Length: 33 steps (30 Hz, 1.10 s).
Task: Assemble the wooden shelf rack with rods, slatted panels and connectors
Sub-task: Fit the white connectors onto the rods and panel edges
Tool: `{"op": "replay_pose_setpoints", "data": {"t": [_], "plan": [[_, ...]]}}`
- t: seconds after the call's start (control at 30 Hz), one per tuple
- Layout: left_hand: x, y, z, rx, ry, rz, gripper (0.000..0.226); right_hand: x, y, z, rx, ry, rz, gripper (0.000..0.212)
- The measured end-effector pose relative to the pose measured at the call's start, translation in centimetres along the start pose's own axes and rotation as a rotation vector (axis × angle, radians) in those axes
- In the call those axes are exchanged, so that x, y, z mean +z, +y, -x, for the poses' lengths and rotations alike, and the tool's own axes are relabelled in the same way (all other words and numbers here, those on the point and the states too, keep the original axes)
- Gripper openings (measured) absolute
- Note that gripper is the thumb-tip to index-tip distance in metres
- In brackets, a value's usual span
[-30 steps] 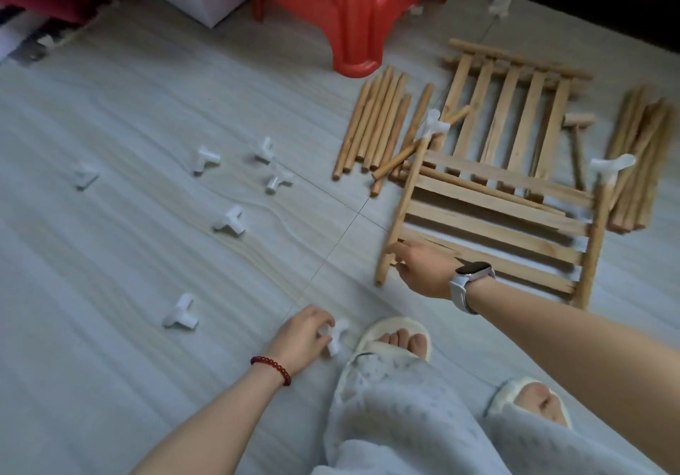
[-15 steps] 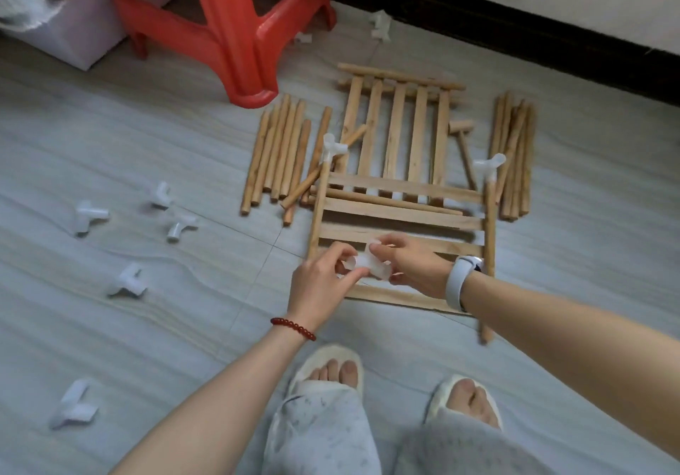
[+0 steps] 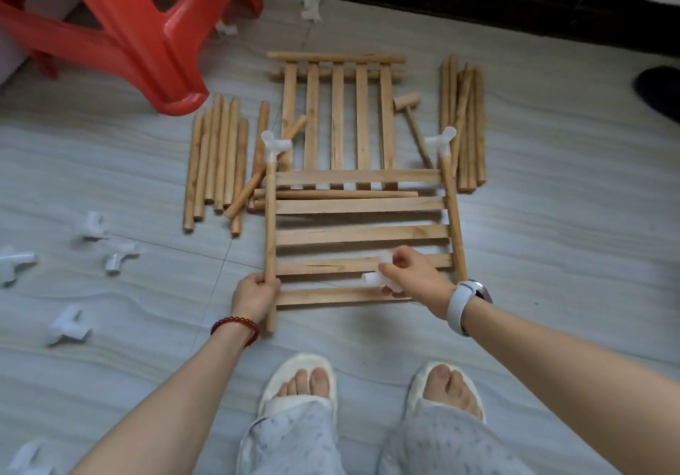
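Observation:
A slatted wooden panel (image 3: 362, 233) lies flat on the floor in front of my feet. Its left side rod (image 3: 270, 217) and right side rod (image 3: 452, 209) each carry a white connector at the far end, the left connector (image 3: 274, 145) and the right connector (image 3: 441, 141). My left hand (image 3: 255, 296) grips the near end of the left rod. Over the panel's near slats, my right hand (image 3: 412, 274) holds a loose white connector (image 3: 375, 277). A second slatted panel (image 3: 336, 114) lies behind the first.
Loose rods lie in a bundle on the left (image 3: 217, 158) and another on the right (image 3: 463, 121). A small wooden mallet (image 3: 410, 117) rests beside the far panel. Several white connectors (image 3: 117, 257) are scattered on the floor at left. A red plastic stool (image 3: 140, 33) stands at the back left.
My left hand picked a connector off the floor and passed it to my right hand, then moved to the left rod's near end and gripped it. The view shifted toward the panels.

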<state>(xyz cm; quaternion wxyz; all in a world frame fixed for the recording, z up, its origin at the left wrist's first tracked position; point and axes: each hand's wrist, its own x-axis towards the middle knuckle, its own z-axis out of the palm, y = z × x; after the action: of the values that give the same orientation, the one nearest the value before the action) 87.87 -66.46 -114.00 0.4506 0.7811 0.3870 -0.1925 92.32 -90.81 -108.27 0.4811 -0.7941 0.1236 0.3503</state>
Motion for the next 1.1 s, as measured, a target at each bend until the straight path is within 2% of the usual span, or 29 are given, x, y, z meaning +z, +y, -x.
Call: {"op": "replay_pose_setpoints", "data": {"t": [0.07,0.13,0.23,0.37,0.5,0.6,0.7,0.77,0.9,1.0,1.1], "plan": [[-0.5,1.3,0.9,0.039,-0.061,0.032,0.009,-0.5,-0.2,0.7,-0.018,-0.014,0.006,0.019],[-1.0,3.3,2.4,0.072,-0.109,0.108,0.006,-1.1,-0.4,1.5,-0.048,-0.009,0.014,0.015],[-2.1,7.5,5.6,0.108,-0.233,0.275,0.01,-2.2,-1.1,3.3,-0.096,0.057,-0.044,0.01],[-3.5,13.6,10.2,0.232,-0.383,0.254,0.022,-4.1,-3.4,6.4,-0.174,0.144,-0.223,0.008],[-3.3,19.8,15.9,0.312,-0.601,0.28,0.027,-7.0,-6.5,10.2,-0.311,0.213,-0.433,0.007],[-1.8,23.5,20.1,0.365,-0.589,0.26,0.035,-10.0,-7.6,13.5,-0.372,0.298,-0.538,0.007],[0.3,26.6,24.5,0.389,-0.57,0.267,0.018,-13.7,-7.0,17.5,-0.433,0.404,-0.684,0.007],[0.7,27.7,26.0,0.307,-0.565,0.39,0.012,-14.8,-7.0,18.8,-0.458,0.429,-0.769,0.004],[1.2,29.4,30.4,0.144,-0.615,0.682,0.017,-17.9,-7.3,23.0,-0.596,0.509,-0.818,0.005],[0.1,28.7,32.9,-0.007,-0.646,0.832,0.019,-18.3,-8.5,25.3,-0.688,0.537,-0.715,0.011],[-1.3,27.6,34.1,-0.033,-0.677,0.859,0.014,-17.2,-9.6,26.8,-0.761,0.508,-0.513,0.014]]}}
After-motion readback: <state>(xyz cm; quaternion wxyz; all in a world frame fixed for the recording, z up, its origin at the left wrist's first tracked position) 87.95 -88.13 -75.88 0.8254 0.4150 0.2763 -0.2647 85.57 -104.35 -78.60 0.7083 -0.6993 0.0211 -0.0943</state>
